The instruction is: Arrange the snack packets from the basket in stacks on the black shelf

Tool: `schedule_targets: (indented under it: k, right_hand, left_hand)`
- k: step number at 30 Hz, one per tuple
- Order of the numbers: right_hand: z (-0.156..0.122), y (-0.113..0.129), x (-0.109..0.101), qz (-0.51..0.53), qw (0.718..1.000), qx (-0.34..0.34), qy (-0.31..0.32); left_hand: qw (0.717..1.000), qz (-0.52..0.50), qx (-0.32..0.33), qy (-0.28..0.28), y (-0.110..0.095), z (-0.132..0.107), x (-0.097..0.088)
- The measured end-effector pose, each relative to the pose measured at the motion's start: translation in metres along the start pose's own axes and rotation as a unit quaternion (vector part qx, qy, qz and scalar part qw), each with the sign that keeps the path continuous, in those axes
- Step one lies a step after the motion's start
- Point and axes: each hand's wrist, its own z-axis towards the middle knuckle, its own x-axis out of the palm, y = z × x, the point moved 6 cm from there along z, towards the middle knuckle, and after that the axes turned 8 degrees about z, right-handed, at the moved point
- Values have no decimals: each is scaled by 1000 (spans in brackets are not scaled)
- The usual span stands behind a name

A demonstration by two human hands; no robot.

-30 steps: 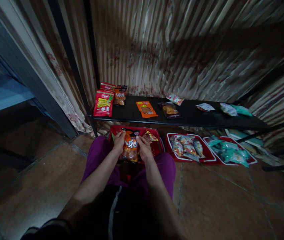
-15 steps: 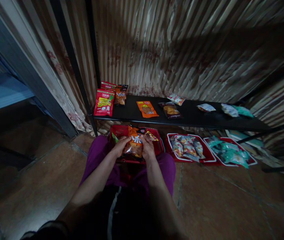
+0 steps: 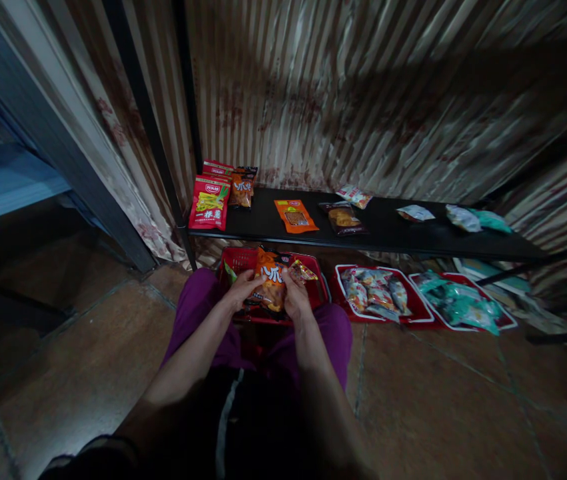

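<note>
Both my hands grip one orange snack bag over a red basket on the floor in front of my knees. My left hand is closed on the bag's left edge, and my right hand is closed on its right edge. A small red and yellow packet lies in the basket just right of the bag. Behind the basket runs a low black shelf. Two red bags and a matching orange bag stand at its left end.
On the shelf lie an orange packet, a dark packet and several pale ones further right. Two red trays of packets sit on the tiled floor to the right. A striped curtain hangs behind; a dark door frame stands left.
My hands have lifted the orange snack bag up and slightly away from me over the basket. My left hand has shifted from the bag's top corner to its side.
</note>
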Motion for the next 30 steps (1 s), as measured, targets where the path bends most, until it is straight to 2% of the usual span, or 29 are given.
schedule_targets:
  k: [3, 6, 10, 13, 15, 22, 26, 30]
  right_hand:
    - [-5, -1, 1, -6, 1000, 10, 19]
    - [-13, -2, 5, -15, 997, 28, 68]
    - [-24, -3, 12, -41, 988, 68, 134]
    - [-28, -1, 16, -51, 985, 62, 155]
    - [-28, 0, 17, -51, 985, 51, 159]
    - [-21, -2, 14, -44, 990, 13, 133]
    - [-20, 1, 16, -45, 991, -4, 123]
    - [-22, 4, 19, -52, 990, -4, 128]
  left_hand:
    - [999, -14, 8, -46, -1, 3, -7]
    - [996, -33, 28, -81, 0, 9, -14]
    - [992, -40, 46, -112, -2, 17, -21]
    - [990, -54, 39, -126, -5, 19, -24]
    - [989, -74, 34, -120, -9, 18, -23]
    - [991, -114, 67, -11, -21, 2, -9]
    - [988, -137, 75, 8, -23, -2, -8]
    - [985, -146, 87, 3, -22, -2, -7]
